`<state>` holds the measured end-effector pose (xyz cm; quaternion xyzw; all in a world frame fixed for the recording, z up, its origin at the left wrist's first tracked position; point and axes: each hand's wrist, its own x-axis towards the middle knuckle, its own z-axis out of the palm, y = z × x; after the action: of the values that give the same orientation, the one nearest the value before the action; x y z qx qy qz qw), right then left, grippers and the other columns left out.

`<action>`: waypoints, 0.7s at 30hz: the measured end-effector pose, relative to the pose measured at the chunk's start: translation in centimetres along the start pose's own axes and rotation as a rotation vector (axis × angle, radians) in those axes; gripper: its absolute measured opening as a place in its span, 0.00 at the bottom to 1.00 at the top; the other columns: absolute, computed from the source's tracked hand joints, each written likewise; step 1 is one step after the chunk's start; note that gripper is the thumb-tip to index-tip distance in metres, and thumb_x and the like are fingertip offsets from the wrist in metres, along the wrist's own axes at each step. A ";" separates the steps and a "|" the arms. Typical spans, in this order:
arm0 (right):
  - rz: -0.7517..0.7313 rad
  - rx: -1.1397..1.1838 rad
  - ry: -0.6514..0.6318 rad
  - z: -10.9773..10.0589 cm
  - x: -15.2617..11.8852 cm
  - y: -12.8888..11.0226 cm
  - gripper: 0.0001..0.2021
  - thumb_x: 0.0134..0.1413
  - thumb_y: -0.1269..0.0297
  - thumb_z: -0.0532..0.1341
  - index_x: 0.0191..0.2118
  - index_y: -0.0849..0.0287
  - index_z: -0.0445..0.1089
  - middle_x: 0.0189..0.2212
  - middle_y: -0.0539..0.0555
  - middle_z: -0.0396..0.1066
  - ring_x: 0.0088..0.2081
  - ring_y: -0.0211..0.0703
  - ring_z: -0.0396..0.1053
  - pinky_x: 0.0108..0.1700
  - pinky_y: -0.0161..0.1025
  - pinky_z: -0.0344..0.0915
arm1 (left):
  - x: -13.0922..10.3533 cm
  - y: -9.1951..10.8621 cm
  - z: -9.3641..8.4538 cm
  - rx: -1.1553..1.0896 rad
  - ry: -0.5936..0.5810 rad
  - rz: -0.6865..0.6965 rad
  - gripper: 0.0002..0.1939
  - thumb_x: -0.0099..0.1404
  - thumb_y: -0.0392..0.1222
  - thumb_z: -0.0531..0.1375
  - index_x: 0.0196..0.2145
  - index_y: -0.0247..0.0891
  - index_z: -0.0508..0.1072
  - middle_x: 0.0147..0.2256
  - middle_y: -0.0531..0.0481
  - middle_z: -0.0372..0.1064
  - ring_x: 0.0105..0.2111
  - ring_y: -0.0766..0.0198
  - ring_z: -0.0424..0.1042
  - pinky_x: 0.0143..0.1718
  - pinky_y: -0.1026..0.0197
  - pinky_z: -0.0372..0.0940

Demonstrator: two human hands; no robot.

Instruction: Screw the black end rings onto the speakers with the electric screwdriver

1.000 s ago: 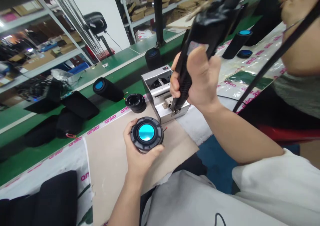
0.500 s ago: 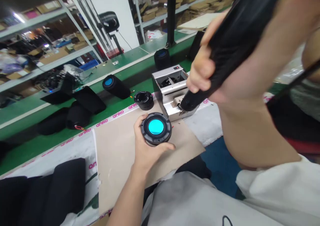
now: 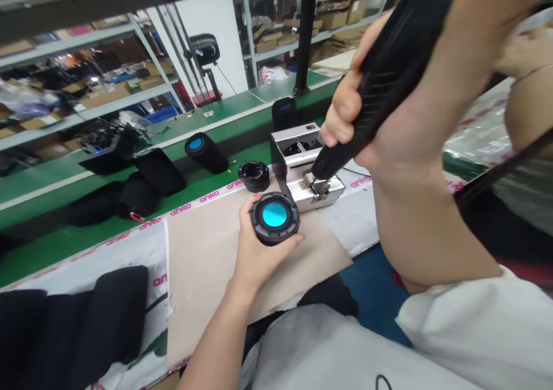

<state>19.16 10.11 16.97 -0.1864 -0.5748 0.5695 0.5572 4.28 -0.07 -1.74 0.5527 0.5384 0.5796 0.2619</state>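
My left hand is closed round a black cylindrical speaker, its blue round face turned up, above the cardboard sheet. My right hand grips a black electric screwdriver, slanted with its nose down. The tip of the screwdriver is at the front of a silver screw feeder machine. A black ring-shaped part stands on the cardboard's far edge, just beyond the speaker.
Several black fabric-covered speakers lie along the green bench. Black cloth-covered pieces lie at the near left. A post rises behind the machine. Another person's arm is at the right edge.
The screwdriver's nose has shifted slightly left and up at the screw feeder. My left hand still holds the speaker in nearly the same place. The view has tilted a little.
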 end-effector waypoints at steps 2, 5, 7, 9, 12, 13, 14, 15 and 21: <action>0.008 -0.028 0.010 -1.8 0.5 1.7 0.35 0.49 0.24 0.71 0.34 0.53 0.67 0.15 0.45 0.57 0.18 0.41 0.62 0.18 0.39 0.57 | -0.1 -0.1 0.0 0.009 0.010 0.011 0.48 0.52 0.54 0.81 0.64 0.45 0.63 0.59 0.40 0.72 0.60 0.43 0.77 0.63 0.43 0.71; -0.019 -0.068 0.063 -4.3 0.2 4.4 0.34 0.50 0.24 0.71 0.35 0.54 0.68 0.15 0.46 0.58 0.19 0.41 0.63 0.18 0.39 0.57 | -0.2 -0.2 0.1 0.017 0.046 0.035 0.47 0.51 0.56 0.81 0.62 0.45 0.65 0.60 0.39 0.71 0.61 0.43 0.77 0.61 0.44 0.73; -0.101 -0.089 0.163 -5.6 -0.4 6.1 0.35 0.51 0.23 0.69 0.33 0.54 0.67 0.16 0.46 0.59 0.17 0.39 0.61 0.17 0.39 0.54 | -0.3 -0.3 0.0 0.035 0.065 0.048 0.47 0.52 0.56 0.81 0.62 0.45 0.65 0.61 0.39 0.70 0.60 0.45 0.77 0.60 0.46 0.74; -0.175 -0.108 0.236 -6.4 -0.8 7.6 0.36 0.49 0.22 0.70 0.31 0.54 0.66 0.17 0.47 0.61 0.16 0.38 0.60 0.15 0.39 0.53 | -0.4 -0.4 0.0 0.057 0.067 0.063 0.47 0.52 0.56 0.81 0.62 0.45 0.64 0.60 0.40 0.70 0.58 0.47 0.78 0.58 0.49 0.75; -0.201 -0.103 0.233 -6.9 -1.0 8.8 0.37 0.45 0.21 0.71 0.29 0.54 0.66 0.17 0.47 0.61 0.16 0.39 0.60 0.14 0.39 0.53 | -0.4 -0.6 -0.2 0.076 0.063 0.092 0.48 0.53 0.56 0.81 0.63 0.46 0.63 0.60 0.40 0.70 0.57 0.49 0.79 0.57 0.51 0.75; -0.198 -0.096 0.225 -6.9 -1.1 9.0 0.36 0.47 0.21 0.70 0.29 0.54 0.66 0.17 0.47 0.61 0.16 0.39 0.60 0.14 0.39 0.52 | -0.4 -0.6 -0.2 0.083 0.065 0.104 0.48 0.53 0.56 0.81 0.63 0.46 0.64 0.61 0.40 0.70 0.57 0.49 0.79 0.57 0.51 0.74; -0.202 -0.088 0.230 -6.9 -1.1 9.1 0.36 0.49 0.22 0.69 0.28 0.54 0.65 0.16 0.47 0.61 0.15 0.38 0.59 0.13 0.39 0.51 | -0.3 -0.7 -0.2 0.091 0.070 0.118 0.48 0.53 0.57 0.81 0.63 0.46 0.64 0.61 0.40 0.70 0.57 0.49 0.79 0.57 0.52 0.74; -0.200 -0.080 0.235 -6.9 -1.2 9.0 0.35 0.53 0.23 0.68 0.27 0.54 0.65 0.16 0.47 0.61 0.14 0.38 0.58 0.13 0.39 0.51 | -0.3 -0.7 -0.2 0.099 0.076 0.132 0.48 0.53 0.57 0.81 0.63 0.45 0.64 0.61 0.41 0.70 0.57 0.49 0.79 0.57 0.52 0.74; -0.101 0.001 0.173 -5.5 -2.8 5.5 0.33 0.48 0.28 0.74 0.30 0.57 0.70 0.17 0.47 0.64 0.14 0.38 0.59 0.12 0.40 0.55 | -0.4 -0.5 0.1 0.097 0.084 0.127 0.47 0.54 0.65 0.79 0.62 0.45 0.64 0.60 0.40 0.70 0.60 0.45 0.77 0.62 0.45 0.73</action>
<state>22.43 11.75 9.49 -0.2055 -0.5329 0.5228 0.6328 4.30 -0.23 -2.35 0.5732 0.5402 0.5909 0.1747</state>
